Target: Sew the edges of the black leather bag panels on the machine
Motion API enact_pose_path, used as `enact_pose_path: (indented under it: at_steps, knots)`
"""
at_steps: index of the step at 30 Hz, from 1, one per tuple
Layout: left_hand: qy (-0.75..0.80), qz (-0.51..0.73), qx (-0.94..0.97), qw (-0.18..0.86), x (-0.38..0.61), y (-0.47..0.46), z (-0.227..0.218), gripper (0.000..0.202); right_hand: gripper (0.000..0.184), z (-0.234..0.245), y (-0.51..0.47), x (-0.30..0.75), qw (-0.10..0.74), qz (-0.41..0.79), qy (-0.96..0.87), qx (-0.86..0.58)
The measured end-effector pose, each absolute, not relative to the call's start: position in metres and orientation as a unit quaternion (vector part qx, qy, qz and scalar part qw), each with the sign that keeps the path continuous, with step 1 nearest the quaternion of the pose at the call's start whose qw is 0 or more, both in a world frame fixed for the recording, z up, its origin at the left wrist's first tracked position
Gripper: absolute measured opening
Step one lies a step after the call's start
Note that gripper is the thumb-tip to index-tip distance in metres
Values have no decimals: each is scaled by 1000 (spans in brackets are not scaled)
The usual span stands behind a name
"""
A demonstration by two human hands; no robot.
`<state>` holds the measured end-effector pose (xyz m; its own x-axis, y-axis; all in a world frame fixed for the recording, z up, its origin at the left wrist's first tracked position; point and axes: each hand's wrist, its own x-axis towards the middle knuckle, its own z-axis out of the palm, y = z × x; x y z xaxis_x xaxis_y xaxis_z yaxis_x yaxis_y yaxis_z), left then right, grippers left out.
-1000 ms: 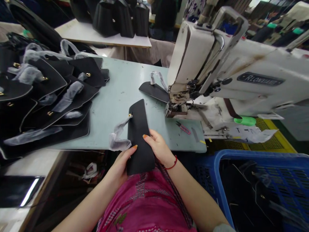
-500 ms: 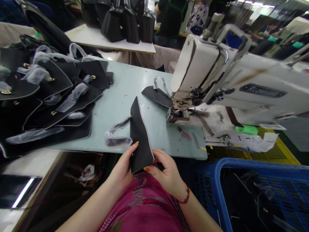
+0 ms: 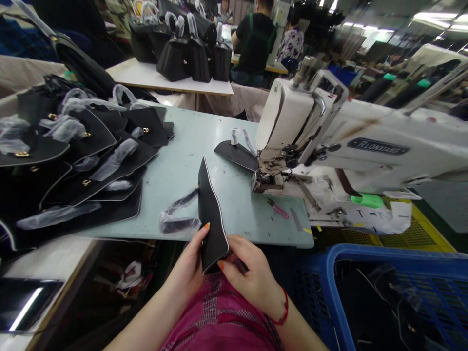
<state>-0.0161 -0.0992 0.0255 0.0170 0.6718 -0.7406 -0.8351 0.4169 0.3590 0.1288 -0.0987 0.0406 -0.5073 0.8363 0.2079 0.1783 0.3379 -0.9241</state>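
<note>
One pale-edged, bowed black panel (image 3: 210, 219), its handle (image 3: 180, 225) plastic-wrapped, pinched in left hand (image 3: 193, 258) and right hand (image 3: 253, 274).

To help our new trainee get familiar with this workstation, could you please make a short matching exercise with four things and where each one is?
Things
1. Flat black panel with pale edging
2. Small pink-handled snips
3. Blue plastic basket
4. Thin red bracelet

Places
A. Lying on the pale blue tabletop, near the sewing machine
B. Around the right wrist
C. Held by the left hand and the right hand
D. Beside the person, with black pieces inside

Right pairs: 1-C, 2-A, 3-D, 4-B
</note>
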Motion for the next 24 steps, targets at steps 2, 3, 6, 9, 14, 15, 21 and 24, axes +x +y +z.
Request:
enact_pose_path:
  at_steps: [2,3,6,9,14,15,21,24]
  knots:
    - [456,541,-97,700,-11,-100,27,18,34,38,-107,121,391,444,-704,-393]
    - [459,545,-97,694,-8,-100,28,17,36,37,-111,116,409,438,-685,-414]
    - [465,555,-90,684,-2,-101,29,15,46,33,-121,108,438,425,-667,-427]
    - [461,557,-81,686,0,-102,28,17,57,31,-125,109,427,399,-702,-407]
    - [450,554,-101,693,-2,-104,27,19,50,32,-119,117,399,388,-731,-395]
    - [447,553,-106,695,-2,-105,26,20,48,33,-117,118,392,393,-735,-389]
    - [443,552,-94,700,-3,-109,21,24,46,40,-113,121,381,417,-738,-368]
    - [437,549,-90,707,-4,-111,20,27,47,42,-112,122,379,425,-740,-358]
